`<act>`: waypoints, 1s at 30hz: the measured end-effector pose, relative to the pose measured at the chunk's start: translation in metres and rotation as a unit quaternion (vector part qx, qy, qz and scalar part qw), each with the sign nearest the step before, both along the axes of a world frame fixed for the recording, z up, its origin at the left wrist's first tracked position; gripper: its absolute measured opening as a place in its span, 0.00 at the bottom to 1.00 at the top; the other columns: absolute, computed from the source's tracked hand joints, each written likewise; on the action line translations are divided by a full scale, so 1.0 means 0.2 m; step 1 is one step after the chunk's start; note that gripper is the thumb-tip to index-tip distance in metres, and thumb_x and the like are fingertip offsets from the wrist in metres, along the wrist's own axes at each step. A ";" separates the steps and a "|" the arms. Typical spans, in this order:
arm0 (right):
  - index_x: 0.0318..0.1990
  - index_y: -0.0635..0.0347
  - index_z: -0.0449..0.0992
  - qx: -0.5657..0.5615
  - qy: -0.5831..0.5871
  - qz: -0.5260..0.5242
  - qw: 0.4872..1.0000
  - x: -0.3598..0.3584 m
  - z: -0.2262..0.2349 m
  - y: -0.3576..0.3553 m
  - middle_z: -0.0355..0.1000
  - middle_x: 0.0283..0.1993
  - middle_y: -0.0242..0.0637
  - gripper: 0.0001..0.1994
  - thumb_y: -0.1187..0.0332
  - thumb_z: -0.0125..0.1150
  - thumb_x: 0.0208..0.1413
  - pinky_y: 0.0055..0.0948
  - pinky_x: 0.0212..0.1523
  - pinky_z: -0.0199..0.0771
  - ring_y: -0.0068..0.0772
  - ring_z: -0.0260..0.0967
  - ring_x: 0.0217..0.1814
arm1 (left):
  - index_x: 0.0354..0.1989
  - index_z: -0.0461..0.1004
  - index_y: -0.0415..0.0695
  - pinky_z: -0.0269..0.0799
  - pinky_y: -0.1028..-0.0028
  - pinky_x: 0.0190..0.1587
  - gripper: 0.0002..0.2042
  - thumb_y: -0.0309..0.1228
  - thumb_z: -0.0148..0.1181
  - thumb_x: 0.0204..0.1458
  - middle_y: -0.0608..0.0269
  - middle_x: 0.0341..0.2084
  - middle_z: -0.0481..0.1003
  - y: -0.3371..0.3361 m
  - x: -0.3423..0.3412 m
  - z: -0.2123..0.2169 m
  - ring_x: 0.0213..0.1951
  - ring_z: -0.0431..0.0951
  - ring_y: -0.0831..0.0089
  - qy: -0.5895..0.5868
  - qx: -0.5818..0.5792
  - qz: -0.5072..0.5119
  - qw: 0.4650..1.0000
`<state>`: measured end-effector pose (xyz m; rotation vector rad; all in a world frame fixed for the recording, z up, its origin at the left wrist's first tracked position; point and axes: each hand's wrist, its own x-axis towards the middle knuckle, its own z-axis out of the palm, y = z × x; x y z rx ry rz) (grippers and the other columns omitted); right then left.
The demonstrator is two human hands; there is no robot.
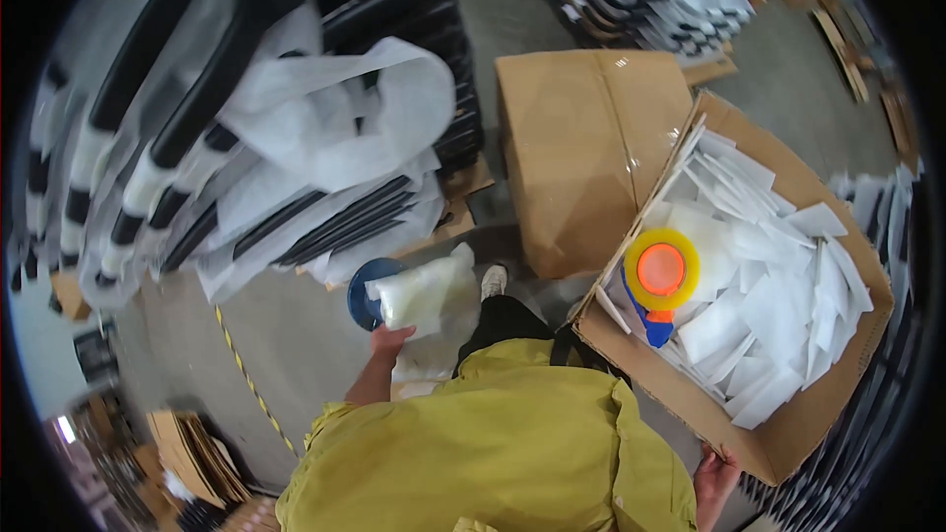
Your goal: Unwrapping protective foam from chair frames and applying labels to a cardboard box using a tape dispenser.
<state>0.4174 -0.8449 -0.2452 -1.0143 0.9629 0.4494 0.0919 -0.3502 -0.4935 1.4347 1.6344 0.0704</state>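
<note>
Head view: one white bundle (424, 294) is held by left hand (392, 337), one box (803, 438), already filled but unclosed, by right hand (716, 478).

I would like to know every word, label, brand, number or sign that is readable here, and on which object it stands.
There is no readable text.
Tape dispenser: no legible lettering.
Closed cardboard box: shiny tape glints, no legible print.
Open cardboard box: nothing legible on the sides that show.
White bundle in the left hand: none legible.
Cardboard pieces at lower left: too blurred to tell.
</note>
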 end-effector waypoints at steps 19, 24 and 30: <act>0.40 0.75 0.64 0.062 0.078 0.575 0.812 0.70 0.13 0.29 0.69 0.36 0.53 0.14 0.76 0.46 0.44 0.21 0.24 0.77 0.50 0.70 0.34 | 0.39 0.69 0.31 0.70 0.69 0.36 0.19 0.24 0.63 0.35 0.56 0.33 0.72 -0.75 -0.47 1.37 0.33 0.74 0.67 -0.189 0.328 0.532 0.757; 0.40 0.77 0.63 0.050 0.116 0.652 0.747 0.51 0.05 0.60 0.68 0.38 0.55 0.13 0.76 0.45 0.46 0.23 0.28 0.76 0.50 0.69 0.38 | 0.38 0.68 0.29 0.71 0.70 0.36 0.19 0.23 0.63 0.35 0.52 0.34 0.72 -0.82 -0.71 1.65 0.32 0.74 0.65 -0.263 0.383 0.560 0.686; 0.38 0.79 0.63 0.044 0.094 0.738 0.667 0.03 -0.06 0.91 0.67 0.39 0.55 0.12 0.78 0.43 0.45 0.22 0.30 0.76 0.52 0.67 0.39 | 0.42 0.66 0.31 0.71 0.69 0.37 0.21 0.25 0.62 0.38 0.53 0.37 0.71 -0.98 -0.87 1.86 0.34 0.74 0.65 -0.282 0.402 0.575 0.655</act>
